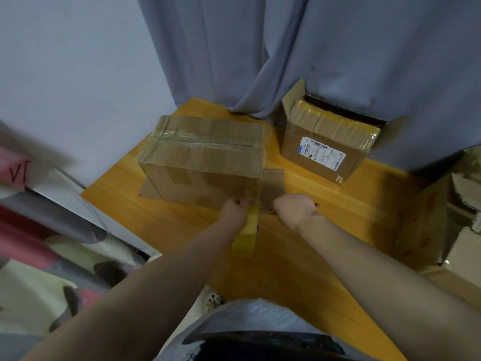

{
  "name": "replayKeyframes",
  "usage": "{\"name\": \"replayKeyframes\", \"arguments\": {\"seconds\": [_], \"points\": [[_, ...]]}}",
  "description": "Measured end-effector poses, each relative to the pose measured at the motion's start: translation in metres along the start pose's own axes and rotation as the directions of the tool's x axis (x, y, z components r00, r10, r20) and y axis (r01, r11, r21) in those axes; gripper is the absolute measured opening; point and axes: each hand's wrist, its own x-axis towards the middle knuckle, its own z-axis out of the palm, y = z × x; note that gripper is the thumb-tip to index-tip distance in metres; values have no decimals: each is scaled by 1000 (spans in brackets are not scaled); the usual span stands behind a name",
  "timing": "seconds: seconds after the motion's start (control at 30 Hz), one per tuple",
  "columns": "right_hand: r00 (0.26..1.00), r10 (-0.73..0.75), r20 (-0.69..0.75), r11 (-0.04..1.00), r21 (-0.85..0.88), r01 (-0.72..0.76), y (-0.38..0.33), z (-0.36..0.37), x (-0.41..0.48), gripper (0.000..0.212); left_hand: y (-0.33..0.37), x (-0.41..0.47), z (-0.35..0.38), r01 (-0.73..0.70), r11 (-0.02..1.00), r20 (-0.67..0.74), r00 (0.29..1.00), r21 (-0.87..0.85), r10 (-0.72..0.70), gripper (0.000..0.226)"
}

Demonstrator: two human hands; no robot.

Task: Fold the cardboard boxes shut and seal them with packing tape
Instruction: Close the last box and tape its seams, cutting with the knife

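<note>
Orange wooden table is carrying the taped box, its long axis running left to right. Left hand is touching the box's near right bottom corner, with the yellow tape roll against its wrist. Right hand is curling just beyond, beside a loose flap. I cannot tell what either hand is gripping.

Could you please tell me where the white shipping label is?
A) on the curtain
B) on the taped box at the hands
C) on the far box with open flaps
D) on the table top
C: the white label sits on the front face of the far box, whose flaps stand open.
</note>
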Motion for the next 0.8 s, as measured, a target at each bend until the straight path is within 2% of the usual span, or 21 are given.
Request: {"name": "replayKeyframes", "arguments": {"seconds": [0.07, 0.13, 0.2, 0.27, 0.3, 0.33, 0.37, 0.4, 0.43, 0.47, 0.5, 0.57, 0.63, 0.7, 0.8], "points": [[995, 22, 94, 987, 155, -37, 11, 21, -1, 22, 0, 0, 0, -1, 1000, 12, 1000, 4, 1, 26], [976, 47, 214, 947, 300, -112, 25, 49, -3, 29, -1, -1, -1, 7, 1000, 24, 1000, 6, -7, 26], [947, 50, 318, 923, 347, -165, 37, 74, -8, 31, 0, -4, -1, 5, 1000, 36, 999, 25, -6, 29], [936, 48, 348, 924, 341, -174, 44, 85, -13, 35, 1, -6, -1, 8, 999, 30, 1000, 36, -9, 30], [957, 43, 286, 923, 355, -148, 45, 82, -14, 38, 3, -8, -2, 9, 999, 29, 1000, 35, -10, 31], [987, 43, 155, 911, 400, -102, 44, 75, -13, 38, 3, -8, -2, 15, 999, 27, 1000, 34, -16, 30], [998, 52, -40, 885, 465, -27, 42, 64, -11, 37, 3, -9, -1, 27, 999, 23, 999, 31, -27, 29], [960, 61, -274, 857, 507, 90, 36, 48, -10, 35, 4, -10, -1, 35, 999, 12, 999, 29, -35, 27], [880, 53, -473, 834, 505, 221, 28, 30, -7, 34, 4, -10, -1, 37, 999, 3, 999, 27, -38, 30], [801, 24, -598, 817, 473, 329, 19, 10, -3, 36, 3, -9, -1, 37, 999, -1, 999, 33, -37, 34], [767, -32, -641, 806, 438, 399, 11, -7, 2, 41, 3, -9, -1, 34, 998, -8, 999, 45, -34, 35], [812, -189, -552, 837, 343, 427, 1, -31, 20, 61, 4, -12, -1, 23, 997, -9, 1000, 74, -22, 34], [881, -271, -389, 911, 192, 365, -2, -37, 39, 74, 3, -10, -2, 12, 997, -11, 1000, 82, -11, 34], [919, -260, -296, 938, 149, 314, -3, -31, 49, 76, 2, -10, -3, 0, 993, -12, 1000, 115, 1, 37], [917, -213, -336, 938, 193, 288, -9, -22, 51, 76, 2, -10, -4, 0, 990, -14, 1000, 138, 2, 33]]}}
